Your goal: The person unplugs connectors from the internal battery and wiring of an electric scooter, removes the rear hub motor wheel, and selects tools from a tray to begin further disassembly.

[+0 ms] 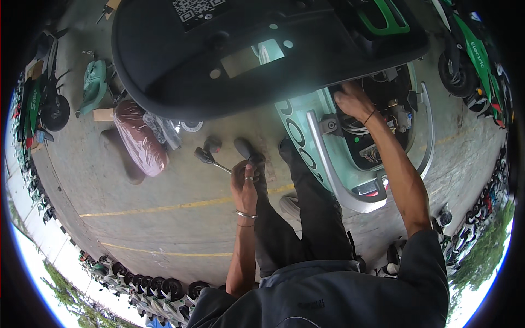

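The right grip (353, 102) reaches down inside the open compartment (351, 156) of a mint-green scooter (306, 128). Its fingers bend inward with their tips hidden, so how wide they stand and whether they hold anything cannot be told. Pale wires (356, 130) lie just below it. The compartment's edge runs close along its left, and the broad black panel (180, 82) overhangs just above it, so room there is tight. The silver rail (350, 199) curves around below, one arm on either side of the forearm.

The left grip (244, 183) hangs well apart, left of the scooter, fingers curled and thumb drawn in; whether it pinches something cannot be told. Just up and left of it is a dark tool (205, 156), its thin shaft pointing toward the fingers. Farther left lies a pink-wrapped piece (143, 139). The widest room is below and left of this grip, over concrete floor (180, 232).
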